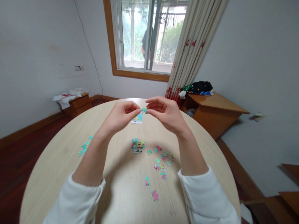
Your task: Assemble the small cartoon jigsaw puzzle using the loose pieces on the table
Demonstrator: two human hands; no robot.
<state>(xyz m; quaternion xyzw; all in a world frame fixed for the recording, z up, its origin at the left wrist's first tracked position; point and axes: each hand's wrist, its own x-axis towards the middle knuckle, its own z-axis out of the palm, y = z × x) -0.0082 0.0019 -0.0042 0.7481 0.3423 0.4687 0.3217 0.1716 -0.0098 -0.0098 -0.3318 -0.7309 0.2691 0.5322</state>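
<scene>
Above the far side of the table, my left hand and my right hand meet at a small teal and green jigsaw piece. The left thumb and forefinger pinch its left edge. My right thumb touches its right edge, with the forefinger raised and curved above. Just below the hands lies a picture sheet, partly hidden by the left hand. Nearer to me sits a joined cluster of jigsaw pieces with a yellow cartoon figure. Several loose pink, green and teal pieces are scattered to its right.
More teal pieces lie at the left of the round wooden table, beside my left forearm. Beyond the table are a window, a curtain, a small cabinet and a wooden desk with cloths on it.
</scene>
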